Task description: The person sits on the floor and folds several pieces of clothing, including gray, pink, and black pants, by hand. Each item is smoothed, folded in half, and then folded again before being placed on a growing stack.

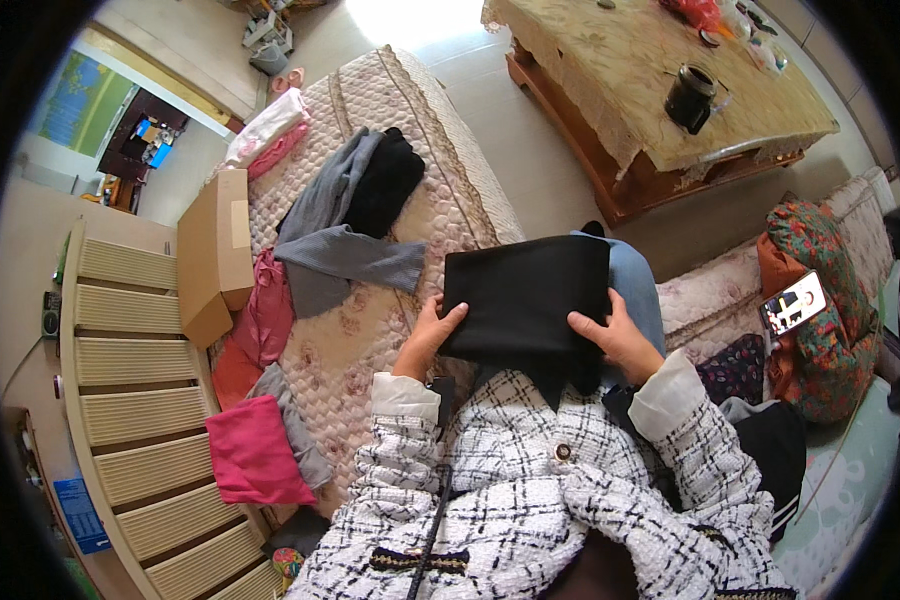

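Observation:
A black cloth folded into a flat rectangle (525, 296) lies over my lap, with a loose black part hanging below its near edge. My left hand (429, 337) holds its left edge, thumb on top and fingers beneath. At the right edge my right hand (621, 334) grips it the same way. To the left, on the quilted floral cover (345, 337), lie a grey ribbed knit garment (330, 195) and a black garment (390, 180), loosely heaped. Farther left are a crumpled pink garment (264, 315) and a folded bright pink cloth (259, 454).
An open cardboard box (214, 255) stands by the slatted backrest (139, 352). A cloth-covered wooden table (607, 67) at the upper right bears a dark jar (690, 94). At right, a lit phone (793, 304) sits against a floral bundle (832, 352). Folded white cloth (270, 127) lies farther off.

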A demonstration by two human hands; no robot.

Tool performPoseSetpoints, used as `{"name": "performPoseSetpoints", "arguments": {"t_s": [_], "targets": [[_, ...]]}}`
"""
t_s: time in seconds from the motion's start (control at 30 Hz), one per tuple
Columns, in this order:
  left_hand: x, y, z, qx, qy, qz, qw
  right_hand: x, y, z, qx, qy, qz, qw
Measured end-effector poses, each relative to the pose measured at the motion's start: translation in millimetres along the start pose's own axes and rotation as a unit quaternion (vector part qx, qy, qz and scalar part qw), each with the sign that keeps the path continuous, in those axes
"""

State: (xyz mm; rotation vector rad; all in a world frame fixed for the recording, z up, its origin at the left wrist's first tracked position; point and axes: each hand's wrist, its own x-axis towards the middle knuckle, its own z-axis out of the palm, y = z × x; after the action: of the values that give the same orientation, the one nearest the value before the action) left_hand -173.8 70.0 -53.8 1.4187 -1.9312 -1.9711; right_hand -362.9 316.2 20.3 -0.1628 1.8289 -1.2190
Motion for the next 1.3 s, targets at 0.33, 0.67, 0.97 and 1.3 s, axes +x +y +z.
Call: {"name": "performPoseSetpoints", "arguments": {"t_s": [0.33, 0.67, 0.97, 1.3], "targets": [[-7.6, 26.7, -9.1, -0.215, -0.182, -0.131, 0.95, 0.4, -14.5, -22.1, 0.233, -0.132, 0.04, 0.963], [-11.5, 26.8, 1.4, -0.119, -0.25, -0.07, 0.958, 3.3, -0.9, -31.0, 0.234, -0.07, 0.192, 0.951], [-19.1, 26.5, -3.2, -0.146, -0.23, 0.04, 0.961, 11.3, 21.0, -51.6, 0.208, -0.128, 0.126, 0.962], [-26.8, 30.7, -3.5, -0.266, -0.3, 0.005, 0.916, 21.4, 42.8, -72.8, 0.226, -0.137, 0.128, 0.956]]}}
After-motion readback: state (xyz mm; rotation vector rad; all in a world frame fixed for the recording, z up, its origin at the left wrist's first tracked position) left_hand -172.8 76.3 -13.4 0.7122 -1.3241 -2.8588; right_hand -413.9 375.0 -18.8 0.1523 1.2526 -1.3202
